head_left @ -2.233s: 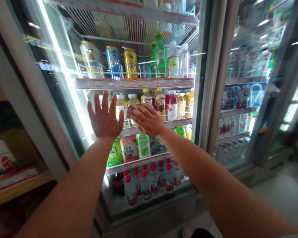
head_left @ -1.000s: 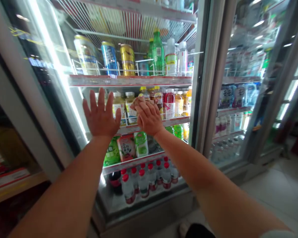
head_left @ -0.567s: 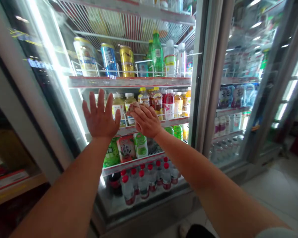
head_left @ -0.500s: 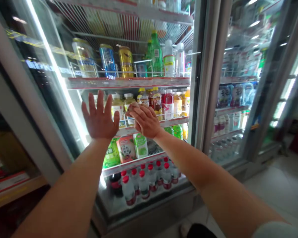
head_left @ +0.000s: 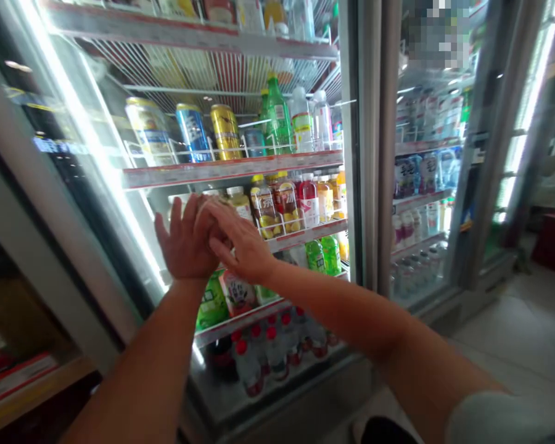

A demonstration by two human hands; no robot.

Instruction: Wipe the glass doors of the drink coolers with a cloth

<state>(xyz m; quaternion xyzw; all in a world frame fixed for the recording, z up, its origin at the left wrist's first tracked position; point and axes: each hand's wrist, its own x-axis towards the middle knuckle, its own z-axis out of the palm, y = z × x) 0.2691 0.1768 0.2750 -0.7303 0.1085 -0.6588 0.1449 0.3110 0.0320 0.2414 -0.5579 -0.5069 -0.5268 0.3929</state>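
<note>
In the head view both my arms reach forward to the glass door of a lit drinks fridge. My left hand [head_left: 185, 246] has its fingers spread, with the palm toward the glass. My right hand [head_left: 245, 246] overlaps its right side, fingers bent over a small pale crumpled cloth, now mostly hidden. Whether the two hands touch cannot be made out. Behind them, through the glass, stand bottles of yellow-capped tea [head_left: 263, 206] and a pink carton [head_left: 238, 293].
Cans, including a gold can [head_left: 226, 132], and a green bottle [head_left: 277, 114] stand on the shelf above. Red-capped bottles [head_left: 275, 351] fill the bottom. A metal door frame [head_left: 367, 154] separates a second fridge at right. Pale floor tiles [head_left: 504, 320] lie at lower right.
My right hand has moved left and now overlaps my left hand, which stays spread. The view has tilted up slightly, showing more of the upper shelf.
</note>
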